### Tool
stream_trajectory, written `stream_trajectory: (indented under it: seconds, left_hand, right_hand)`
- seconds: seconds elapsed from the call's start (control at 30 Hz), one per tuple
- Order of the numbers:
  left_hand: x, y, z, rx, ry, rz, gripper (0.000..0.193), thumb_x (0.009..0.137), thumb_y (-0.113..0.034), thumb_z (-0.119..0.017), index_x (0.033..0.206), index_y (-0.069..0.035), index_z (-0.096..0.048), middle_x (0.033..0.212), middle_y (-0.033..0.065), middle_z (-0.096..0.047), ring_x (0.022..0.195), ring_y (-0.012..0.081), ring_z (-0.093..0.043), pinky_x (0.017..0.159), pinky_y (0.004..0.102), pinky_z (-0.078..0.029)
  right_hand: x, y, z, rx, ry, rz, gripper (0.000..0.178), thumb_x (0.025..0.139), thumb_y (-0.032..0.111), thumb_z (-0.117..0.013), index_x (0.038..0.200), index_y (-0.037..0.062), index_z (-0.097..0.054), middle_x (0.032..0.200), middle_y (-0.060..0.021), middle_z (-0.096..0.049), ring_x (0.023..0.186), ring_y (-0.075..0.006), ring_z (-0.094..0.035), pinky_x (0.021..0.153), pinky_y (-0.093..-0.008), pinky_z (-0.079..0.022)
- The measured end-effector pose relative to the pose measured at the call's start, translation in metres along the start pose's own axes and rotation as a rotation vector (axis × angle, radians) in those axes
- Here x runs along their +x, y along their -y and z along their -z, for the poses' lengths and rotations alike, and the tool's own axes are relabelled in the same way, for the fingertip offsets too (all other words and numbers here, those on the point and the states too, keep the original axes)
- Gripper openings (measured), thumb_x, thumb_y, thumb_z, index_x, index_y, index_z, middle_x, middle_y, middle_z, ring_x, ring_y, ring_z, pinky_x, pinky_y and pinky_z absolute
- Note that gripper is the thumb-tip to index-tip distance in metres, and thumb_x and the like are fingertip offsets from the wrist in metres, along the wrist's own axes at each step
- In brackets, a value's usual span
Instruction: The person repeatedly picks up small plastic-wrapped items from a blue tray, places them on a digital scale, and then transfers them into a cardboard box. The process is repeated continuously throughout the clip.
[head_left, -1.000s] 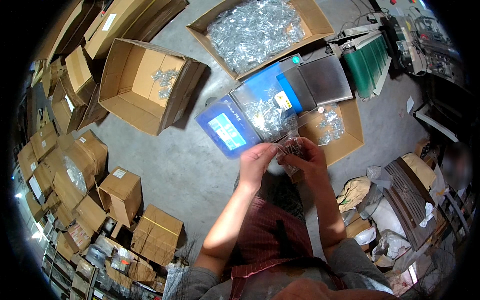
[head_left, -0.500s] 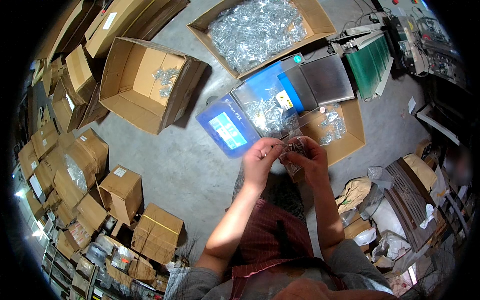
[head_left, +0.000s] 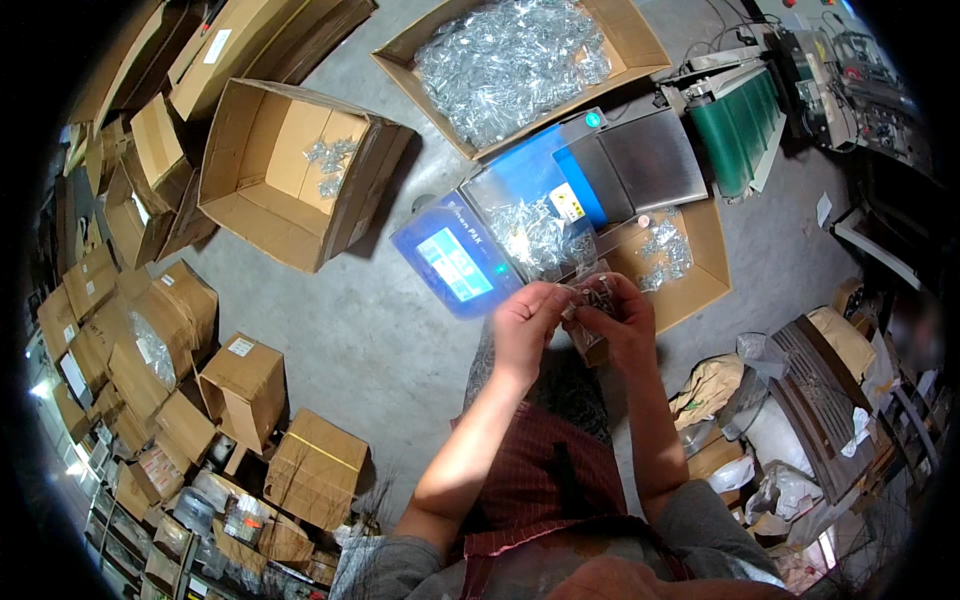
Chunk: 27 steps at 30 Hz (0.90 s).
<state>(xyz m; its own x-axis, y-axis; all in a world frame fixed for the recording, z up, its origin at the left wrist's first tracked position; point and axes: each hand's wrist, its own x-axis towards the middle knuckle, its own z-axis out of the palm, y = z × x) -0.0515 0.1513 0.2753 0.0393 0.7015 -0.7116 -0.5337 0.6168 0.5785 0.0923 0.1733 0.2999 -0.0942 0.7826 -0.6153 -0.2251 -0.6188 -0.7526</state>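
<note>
Both of my hands meet in front of the blue weighing machine, pinching a small clear plastic bag with metal hardware pieces inside. My left hand grips the bag's left edge between thumb and fingers. On the other side, my right hand is closed round the bag's right part. Just beyond them, the machine's tray holds a pile of shiny packed metal pieces. Its lit screen faces me from the left. Below the bag, part of a brown cardboard edge shows; the rest is hidden by my hands.
A large carton full of small clear bags stands behind the machine. Another carton with several bags lies right, and an open carton left. A green conveyor is at far right. Stacked boxes line the left.
The machine's screen reading has changed, and a green light now shows beside it. My hands have shifted only slightly, still on the bag.
</note>
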Motion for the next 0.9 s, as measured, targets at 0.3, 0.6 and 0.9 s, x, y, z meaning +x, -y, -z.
stream_trajectory:
  seconds: [0.3,0.6,0.9]
  left_hand:
    - [0.0,0.005,-0.006,-0.068,-0.021,0.022,0.011,0.095,-0.013,-0.06,0.093,-0.004,-0.065,0.071,-0.0046,-0.06,0.058,0.0012,-0.044,0.051,0.018,-0.032]
    - [0.008,0.014,0.01,0.1,-0.077,0.018,0.017,0.094,-0.015,-0.059,0.081,-0.006,-0.062,0.065,-0.007,-0.051,0.057,0.0015,-0.042,0.051,0.0187,-0.031]
    - [0.006,0.02,0.017,0.124,-0.053,0.091,0.024,0.096,-0.022,-0.061,0.077,-0.007,-0.06,0.06,-0.008,-0.046,0.054,0.0015,-0.038,0.048,0.0201,-0.027]
  right_hand:
    - [0.0,-0.021,0.007,-0.056,-0.056,0.009,0.024,0.081,-0.001,-0.07,0.103,0.0047,-0.061,0.094,-0.002,-0.065,0.085,-0.0098,-0.061,0.075,-0.0254,-0.051]
    - [0.004,-0.007,-0.004,-0.602,-0.01,0.132,0.033,0.08,0.014,-0.074,0.108,0.0061,-0.058,0.097,-0.0115,-0.065,0.09,-0.0207,-0.065,0.079,-0.0324,-0.051]
    - [0.003,-0.016,-0.005,-0.757,-0.044,0.3,0.019,0.084,0.008,-0.07,0.099,0.0036,-0.059,0.074,-0.0022,-0.063,0.059,-0.0049,-0.057,0.052,-0.0228,-0.046]
